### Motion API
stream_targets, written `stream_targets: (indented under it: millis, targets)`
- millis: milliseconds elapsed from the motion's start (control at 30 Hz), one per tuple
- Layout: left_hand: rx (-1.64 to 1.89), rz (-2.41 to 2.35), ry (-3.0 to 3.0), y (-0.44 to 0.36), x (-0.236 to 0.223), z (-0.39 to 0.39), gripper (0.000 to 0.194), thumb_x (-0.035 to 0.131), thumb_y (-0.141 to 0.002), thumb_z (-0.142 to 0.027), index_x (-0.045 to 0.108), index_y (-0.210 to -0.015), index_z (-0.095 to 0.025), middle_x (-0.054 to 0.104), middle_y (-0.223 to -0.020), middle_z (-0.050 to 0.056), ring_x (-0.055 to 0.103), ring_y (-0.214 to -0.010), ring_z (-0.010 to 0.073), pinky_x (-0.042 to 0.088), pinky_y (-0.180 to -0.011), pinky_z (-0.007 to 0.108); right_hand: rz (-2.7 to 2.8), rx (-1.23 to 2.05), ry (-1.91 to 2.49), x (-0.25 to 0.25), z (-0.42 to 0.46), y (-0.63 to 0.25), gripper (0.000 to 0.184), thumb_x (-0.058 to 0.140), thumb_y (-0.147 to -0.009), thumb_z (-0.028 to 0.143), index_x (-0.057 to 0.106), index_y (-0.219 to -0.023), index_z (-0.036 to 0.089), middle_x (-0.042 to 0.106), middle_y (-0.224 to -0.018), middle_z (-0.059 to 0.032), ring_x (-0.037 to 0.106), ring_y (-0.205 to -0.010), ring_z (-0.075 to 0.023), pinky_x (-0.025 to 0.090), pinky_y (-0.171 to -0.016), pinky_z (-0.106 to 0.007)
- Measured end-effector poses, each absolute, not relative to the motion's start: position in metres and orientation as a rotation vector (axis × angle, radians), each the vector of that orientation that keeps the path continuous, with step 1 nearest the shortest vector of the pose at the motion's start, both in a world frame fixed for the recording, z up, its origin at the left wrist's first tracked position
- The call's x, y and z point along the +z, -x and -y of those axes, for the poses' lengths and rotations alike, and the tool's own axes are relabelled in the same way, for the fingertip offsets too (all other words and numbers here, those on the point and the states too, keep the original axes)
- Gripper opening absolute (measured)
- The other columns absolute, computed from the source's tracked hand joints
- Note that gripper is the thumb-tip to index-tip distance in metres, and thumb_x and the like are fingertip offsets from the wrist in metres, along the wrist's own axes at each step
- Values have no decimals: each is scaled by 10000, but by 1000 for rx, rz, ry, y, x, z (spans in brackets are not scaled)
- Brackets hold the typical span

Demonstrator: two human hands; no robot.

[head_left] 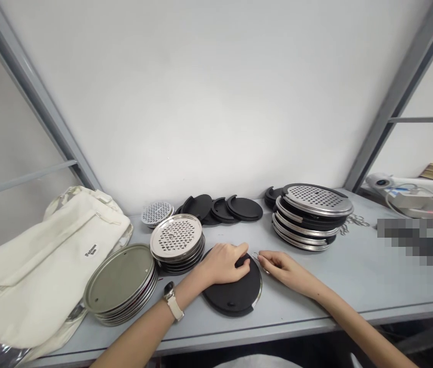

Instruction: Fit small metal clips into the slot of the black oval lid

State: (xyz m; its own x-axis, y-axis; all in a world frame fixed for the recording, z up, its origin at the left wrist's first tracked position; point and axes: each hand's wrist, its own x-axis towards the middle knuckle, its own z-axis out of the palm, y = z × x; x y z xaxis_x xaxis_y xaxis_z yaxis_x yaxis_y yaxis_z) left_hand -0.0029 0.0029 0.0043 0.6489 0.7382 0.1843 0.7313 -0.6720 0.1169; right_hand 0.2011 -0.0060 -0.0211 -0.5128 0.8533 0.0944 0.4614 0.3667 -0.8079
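Observation:
My left hand [224, 263] grips the top edge of a round black plastic disc [233, 294] lying flat on the table, with a thin metal rim strip [258, 291] along its right side. My right hand [283, 268] comes in from the right and pinches a small metal clip [256, 256] at the disc's upper right edge. A stack of perforated steel grater plates [176, 237] stands just left of my left hand. A taller stack of steel-rimmed black discs [312, 214] sits beyond my right hand.
Several black discs [245, 208] lie along the wall, with a small perforated plate [157, 213] beside them. A stack of plain metal lids [120, 278] and a cream canvas bag [43, 266] lie at left. Loose metal clips [356, 221] and a white device [417, 199] are at right.

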Motion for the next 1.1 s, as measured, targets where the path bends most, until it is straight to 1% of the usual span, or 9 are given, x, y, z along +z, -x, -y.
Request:
stream_targets:
  millis: [200, 400, 500, 600, 700, 833, 1000, 1100]
  targets:
    - [332, -1149, -2888, 4, 6, -1, 106, 466, -855, -323, 487, -877, -221, 597, -664, -7, 579, -609, 170, 300, -536, 262, 2162, 930, 1143, -24, 7, -199, 425, 331, -943, 467, 432, -645, 182, 364, -597, 48, 345, -570, -106, 273, -527, -222]
    - [366, -1055, -2908, 5, 6, 0, 115, 454, -863, -321, 496, -873, -215, 606, -671, -9, 585, -609, 164, 302, -541, 264, 2211, 803, 1155, -22, 9, -194, 413, 328, -954, 426, 539, -704, 174, 532, -636, 14, 443, -588, -126, 308, -557, -234]
    - [373, -1022, -2907, 5, 6, 1, 120, 453, -866, -321, 506, -879, -214, 613, -685, -7, 585, -614, 160, 308, -548, 261, 2235, 777, 1152, -22, 10, -193, 413, 327, -958, 412, 572, -728, 172, 576, -663, -1, 481, -608, -137, 331, -586, -242]
    - [387, -1029, -2910, 5, 6, 1, 121, 461, -866, -326, 508, -861, -214, 614, -687, -8, 588, -620, 158, 309, -548, 260, 2245, 793, 1156, -22, 9, -194, 416, 323, -958, 405, 563, -714, 168, 560, -655, -1, 470, -606, -133, 330, -579, -240]
    - [374, -1080, -2911, 4, 5, 1, 133, 472, -861, -343, 505, -856, -215, 610, -673, -10, 593, -619, 164, 310, -542, 260, 2229, 817, 1172, -23, 8, -195, 414, 329, -953, 406, 515, -669, 169, 485, -608, 20, 416, -576, -118, 302, -548, -233]
    - [391, -1161, -2886, 2, 5, 0, 181, 490, -849, -379, 490, -936, -220, 619, -684, -14, 604, -626, 185, 332, -541, 263, 2221, 853, 1177, -24, 8, -196, 405, 332, -950, 412, 442, -641, 175, 391, -583, 45, 352, -552, -102, 262, -522, -229]
    - [404, -1225, -2859, 1, 5, 1, 313, 478, -850, -410, 459, -1098, -220, 643, -715, 2, 630, -670, 229, 390, -576, 282, 2223, 865, 1183, -24, 8, -196, 403, 320, -953, 426, 426, -653, 177, 380, -595, 46, 349, -563, -104, 266, -536, -234]
    - [389, -1224, -2859, 1, 4, 0, 318, 470, -857, -411, 477, -1115, -226, 664, -763, 21, 642, -714, 243, 419, -607, 293, 2216, 875, 1182, -24, 8, -196, 405, 317, -952, 432, 426, -657, 177, 390, -602, 43, 354, -570, -106, 272, -540, -234]
